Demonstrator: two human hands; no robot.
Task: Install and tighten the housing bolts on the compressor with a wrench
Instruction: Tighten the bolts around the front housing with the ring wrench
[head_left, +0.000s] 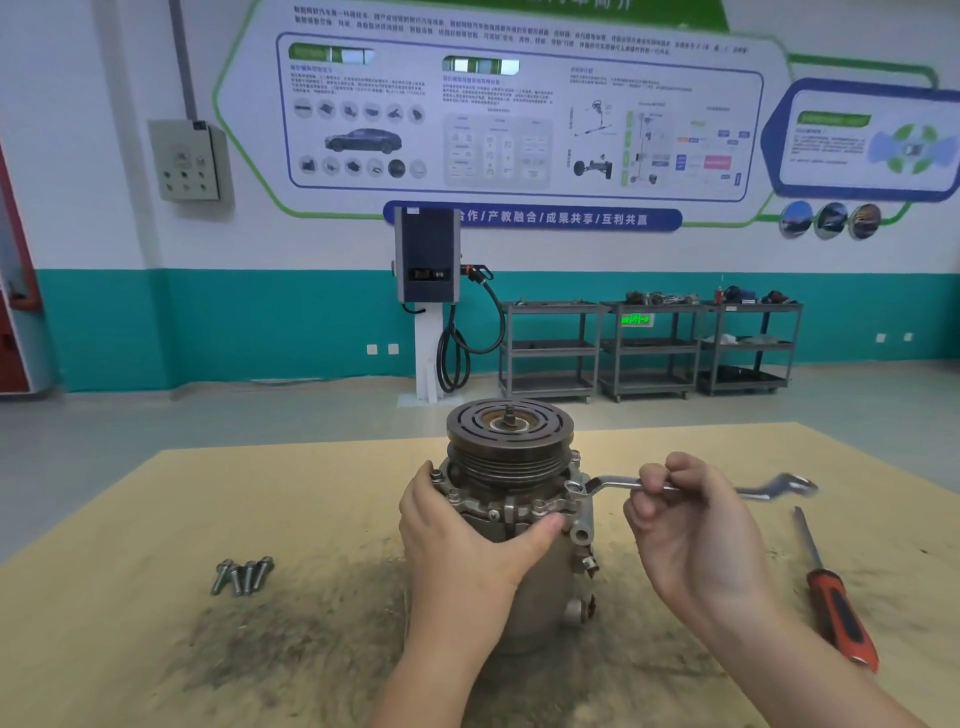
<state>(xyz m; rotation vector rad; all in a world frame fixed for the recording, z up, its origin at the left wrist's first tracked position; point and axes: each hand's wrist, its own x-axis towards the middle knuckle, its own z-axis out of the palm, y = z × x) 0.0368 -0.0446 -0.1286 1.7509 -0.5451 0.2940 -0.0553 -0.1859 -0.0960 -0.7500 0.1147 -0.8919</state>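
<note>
Right hand (691, 525) has its fingers curled tight around the middle of the wrench (675, 486), and the ring end sits over a bolt (573, 488) on the housing flange, right side of the compressor (511, 499). The wrench's far end looks blurry, so I can't make out its shape for sure. Left hand (462, 540) wraps the compressor body, thumb pressed across the front just below the flange. The compressor stands upright, pulley on top, in the middle of the yellowish table (156, 649). Four spare bolts (241, 576) lie in a bunch well off to the left. A screwdriver (831, 592) with a red-and-black handle lies on the right.
</note>
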